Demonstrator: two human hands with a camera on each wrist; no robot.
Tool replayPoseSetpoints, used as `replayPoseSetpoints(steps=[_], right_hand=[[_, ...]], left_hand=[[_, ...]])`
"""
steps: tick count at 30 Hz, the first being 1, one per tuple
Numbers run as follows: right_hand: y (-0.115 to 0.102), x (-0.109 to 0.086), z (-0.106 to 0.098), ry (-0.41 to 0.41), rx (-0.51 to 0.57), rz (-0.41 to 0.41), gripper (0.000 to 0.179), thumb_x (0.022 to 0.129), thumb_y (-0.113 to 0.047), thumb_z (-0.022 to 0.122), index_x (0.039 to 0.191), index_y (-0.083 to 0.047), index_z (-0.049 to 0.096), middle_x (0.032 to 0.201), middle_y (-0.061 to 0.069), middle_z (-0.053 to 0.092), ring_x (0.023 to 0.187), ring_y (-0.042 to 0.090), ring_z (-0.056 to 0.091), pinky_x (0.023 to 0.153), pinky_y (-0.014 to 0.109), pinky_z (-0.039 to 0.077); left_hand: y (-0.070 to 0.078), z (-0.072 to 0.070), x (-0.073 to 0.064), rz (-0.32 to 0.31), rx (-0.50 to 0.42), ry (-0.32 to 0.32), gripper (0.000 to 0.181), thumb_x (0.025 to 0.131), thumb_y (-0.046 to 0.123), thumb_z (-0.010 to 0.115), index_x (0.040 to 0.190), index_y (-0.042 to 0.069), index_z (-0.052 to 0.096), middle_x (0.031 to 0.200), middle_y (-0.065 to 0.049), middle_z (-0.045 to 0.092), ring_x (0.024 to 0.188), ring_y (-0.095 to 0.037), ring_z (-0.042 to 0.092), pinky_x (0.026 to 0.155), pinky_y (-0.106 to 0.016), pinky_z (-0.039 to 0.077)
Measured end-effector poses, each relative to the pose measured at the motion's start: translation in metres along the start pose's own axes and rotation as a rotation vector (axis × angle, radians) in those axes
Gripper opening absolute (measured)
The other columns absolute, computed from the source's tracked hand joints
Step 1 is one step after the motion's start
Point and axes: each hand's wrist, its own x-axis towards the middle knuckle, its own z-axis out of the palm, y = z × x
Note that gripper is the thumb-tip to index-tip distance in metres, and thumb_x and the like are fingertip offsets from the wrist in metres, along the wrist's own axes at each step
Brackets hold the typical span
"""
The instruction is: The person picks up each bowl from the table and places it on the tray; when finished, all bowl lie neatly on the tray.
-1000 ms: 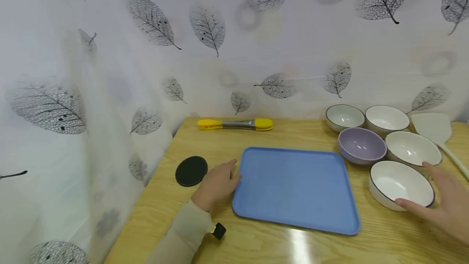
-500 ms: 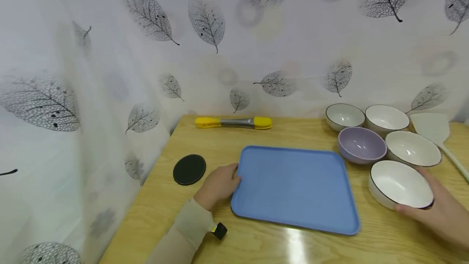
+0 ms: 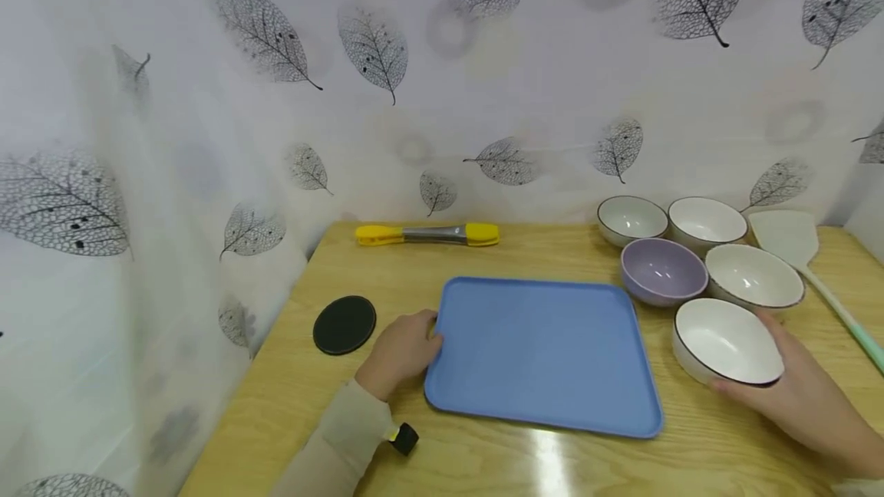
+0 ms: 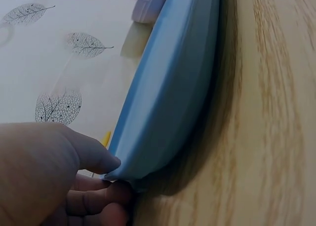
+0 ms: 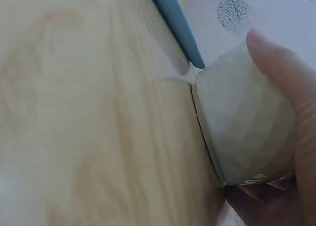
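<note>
My left hand (image 3: pixel 399 353) holds the left edge of a blue rectangular tray (image 3: pixel 542 355). In the left wrist view its thumb lies on the tray's rim (image 4: pixel 148 117), with the other fingers curled at the edge below. On the right, my right hand (image 3: pixel 801 397) grips a white bowl (image 3: pixel 728 340) with a dark rim, thumb at the near side and fingers round the far right side. The right wrist view shows the faceted outer wall of this white bowl (image 5: pixel 247 122) close to the wooden table; the fingertips there are partly hidden behind it.
Behind the held bowl stand a purple bowl (image 3: pixel 664 273), a cream bowl (image 3: pixel 754 276), a grey-green bowl (image 3: pixel 631 219) and another white bowl (image 3: pixel 706 221). A spatula (image 3: pixel 787 236) lies beyond them. Yellow-ended tongs (image 3: pixel 435 235) lie at the back, a black round coaster (image 3: pixel 344 325) at left.
My right hand has closed round the white bowl from an open reach over it. The left hand has settled onto the tray's edge. The head view has turned slightly right.
</note>
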Motion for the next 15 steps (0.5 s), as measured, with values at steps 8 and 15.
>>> replayPoseSetpoints(steps=[8, 15], right_hand=[[-0.005, 0.001, 0.002, 0.031, 0.029, -0.003, 0.11, 0.073, -0.016, 0.091, 0.161, -0.021, 0.024, 0.137, -0.008, 0.045, 0.112, -0.015, 0.032, 0.088, -0.001, 0.016], [-0.021, 0.001, 0.001, 0.028, 0.053, -0.021, 0.113, 0.072, -0.011, 0.09, 0.161, -0.013, 0.021, 0.147, 0.014, 0.042, 0.117, -0.016, 0.031, 0.092, -0.001, 0.014]], left_hand=[[-0.005, -0.004, 0.001, 0.001, -0.07, -0.038, 0.047, 0.102, 0.028, 0.053, 0.143, 0.005, 0.055, 0.059, 0.002, 0.051, 0.048, -0.014, 0.046, 0.066, -0.036, 0.048], [-0.007, -0.005, 0.001, 0.003, -0.086, -0.055, 0.048, 0.101, 0.029, 0.053, 0.144, 0.005, 0.054, 0.054, 0.004, 0.048, 0.044, -0.012, 0.043, 0.062, -0.035, 0.048]])
